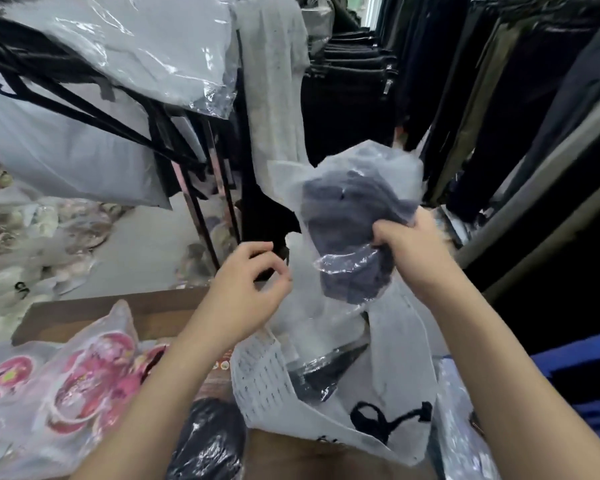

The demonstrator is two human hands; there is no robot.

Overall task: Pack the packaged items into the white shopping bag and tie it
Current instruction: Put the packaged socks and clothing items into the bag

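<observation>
The white shopping bag [400, 372] with black lettering stands open at centre right, and a dark packaged item [321, 374] lies inside it. My right hand [414, 249] grips a clear plastic packet of dark blue clothing [352, 216] held above the bag's mouth. My left hand [248, 289] is just left of the bag's upper edge, fingers curled near the thin white plastic; whether it pinches the bag is unclear. A black packaged item [208, 441] lies at the bottom centre.
Packets with pink printed items [66, 379] lie at lower left on a brown cardboard box [94, 315]. A rack with black hangers [84, 105] and bagged grey clothes [146, 46] stands at left. Dark trousers [499, 98] hang at right. A blue crate [575, 372] sits at right.
</observation>
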